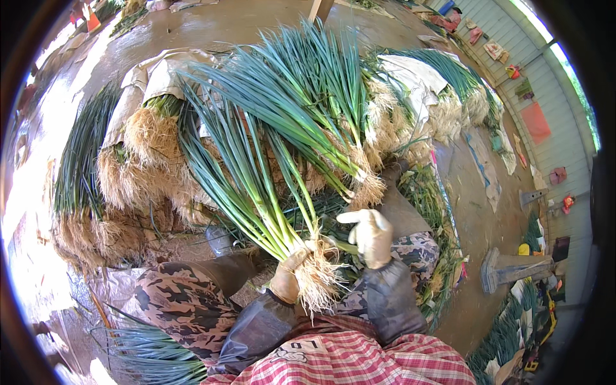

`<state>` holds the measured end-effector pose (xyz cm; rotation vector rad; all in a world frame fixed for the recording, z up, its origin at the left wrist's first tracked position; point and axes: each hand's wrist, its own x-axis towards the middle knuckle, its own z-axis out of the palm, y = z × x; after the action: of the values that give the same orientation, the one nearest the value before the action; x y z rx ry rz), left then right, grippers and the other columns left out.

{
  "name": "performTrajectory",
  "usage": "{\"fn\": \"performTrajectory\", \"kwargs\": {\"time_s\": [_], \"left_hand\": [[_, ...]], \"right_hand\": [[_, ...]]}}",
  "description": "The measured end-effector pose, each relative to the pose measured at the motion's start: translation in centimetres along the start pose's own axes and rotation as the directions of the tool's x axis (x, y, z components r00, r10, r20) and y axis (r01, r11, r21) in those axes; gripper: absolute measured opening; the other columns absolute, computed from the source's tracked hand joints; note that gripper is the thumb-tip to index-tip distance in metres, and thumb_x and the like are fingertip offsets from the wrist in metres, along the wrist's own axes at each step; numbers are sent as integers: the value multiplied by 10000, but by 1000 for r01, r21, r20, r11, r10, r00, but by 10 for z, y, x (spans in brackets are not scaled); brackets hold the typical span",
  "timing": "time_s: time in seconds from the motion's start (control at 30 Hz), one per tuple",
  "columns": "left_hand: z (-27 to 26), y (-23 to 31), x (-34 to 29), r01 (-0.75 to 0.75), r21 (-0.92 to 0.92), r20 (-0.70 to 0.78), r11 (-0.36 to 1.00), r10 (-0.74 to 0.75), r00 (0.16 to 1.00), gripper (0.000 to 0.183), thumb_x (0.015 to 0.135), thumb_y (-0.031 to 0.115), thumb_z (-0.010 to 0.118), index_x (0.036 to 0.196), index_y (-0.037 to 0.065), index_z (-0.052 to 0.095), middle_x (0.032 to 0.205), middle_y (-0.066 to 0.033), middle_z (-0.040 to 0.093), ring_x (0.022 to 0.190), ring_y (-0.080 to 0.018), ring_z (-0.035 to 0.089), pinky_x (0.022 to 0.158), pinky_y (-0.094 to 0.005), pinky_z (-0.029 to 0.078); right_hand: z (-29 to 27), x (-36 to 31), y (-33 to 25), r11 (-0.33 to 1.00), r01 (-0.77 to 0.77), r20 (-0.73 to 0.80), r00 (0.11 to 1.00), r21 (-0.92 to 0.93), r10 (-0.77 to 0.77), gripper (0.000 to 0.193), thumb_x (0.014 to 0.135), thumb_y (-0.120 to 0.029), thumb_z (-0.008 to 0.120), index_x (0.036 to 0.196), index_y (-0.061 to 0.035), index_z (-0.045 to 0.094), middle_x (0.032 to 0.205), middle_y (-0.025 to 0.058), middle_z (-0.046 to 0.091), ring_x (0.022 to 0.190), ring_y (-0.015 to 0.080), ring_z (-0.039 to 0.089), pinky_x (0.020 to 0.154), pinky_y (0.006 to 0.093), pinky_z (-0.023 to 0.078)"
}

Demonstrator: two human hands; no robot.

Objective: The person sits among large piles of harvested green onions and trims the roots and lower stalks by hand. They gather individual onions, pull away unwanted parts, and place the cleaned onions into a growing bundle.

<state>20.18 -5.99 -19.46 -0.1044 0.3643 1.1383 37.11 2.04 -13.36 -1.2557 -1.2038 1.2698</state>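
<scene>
My left hand (289,273), in a dirty pale glove, grips a bunch of green onions (247,173) just above its pale roots (317,279). The leaves fan up and to the left. My right hand (371,234), also gloved, sits just right of the bunch and pinches a single green stalk (340,244) near the root end, with one finger pointing left. A second bundle of green onions (301,96) lies just beyond, roots toward my right hand. Dark sleeve covers wrap both forearms above camouflage trousers.
Heaps of rooted green onions (144,160) lie ahead and left, some under pale sacking (154,70). More piles (449,90) lie at the right. Trimmed leaves (151,353) lie at the lower left. A wet concrete floor (481,224) and a blue plank wall (545,128) are at the right.
</scene>
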Motion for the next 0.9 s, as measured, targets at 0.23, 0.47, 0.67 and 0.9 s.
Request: {"fn": "performTrajectory", "kwargs": {"time_s": [0.23, 0.47, 0.67, 0.9], "left_hand": [[-12, 5, -4, 4, -65, -41, 998, -6, 999, 488, 854, 196, 636, 1282, 28, 472, 1064, -134, 636, 853, -258, 646, 699, -420, 566], [-13, 17, -3, 61, -141, 389, 988, -1, 921, 474, 786, 182, 702, 1204, 69, 511, 955, -113, 574, 877, -255, 581, 762, -405, 517], [-1, 16, -1, -119, -10, 140, 993, 119, 983, 460, 829, 161, 646, 1246, 29, 502, 1244, -119, 517, 1191, -266, 491, 991, -436, 438], [-29, 2, 15, -15, 86, -133, 996, 26, 991, 356, 903, 98, 534, 1243, -6, 517, 1116, -121, 623, 963, -239, 621, 854, -383, 512]], "right_hand": [[-61, 6, 52, 566, 196, 275, 960, -801, 57, 365, 893, -335, 596, 1150, -77, 604, 910, 125, 675, 702, 204, 632, 628, 346, 505], [-37, 146, 43, -267, 23, 28, 1000, -963, -14, 385, 780, -420, 651, 1037, -133, 640, 954, 97, 634, 910, 270, 601, 784, 423, 449], [-7, 129, 30, -30, 29, 17, 943, -999, 333, 316, 817, -405, 649, 878, -105, 728, 811, 90, 649, 744, 245, 620, 694, 376, 483], [27, 51, 64, 812, -85, 385, 849, -577, 362, 429, 882, -418, 633, 992, -8, 698, 894, 119, 701, 762, 190, 621, 771, 290, 486]]}}
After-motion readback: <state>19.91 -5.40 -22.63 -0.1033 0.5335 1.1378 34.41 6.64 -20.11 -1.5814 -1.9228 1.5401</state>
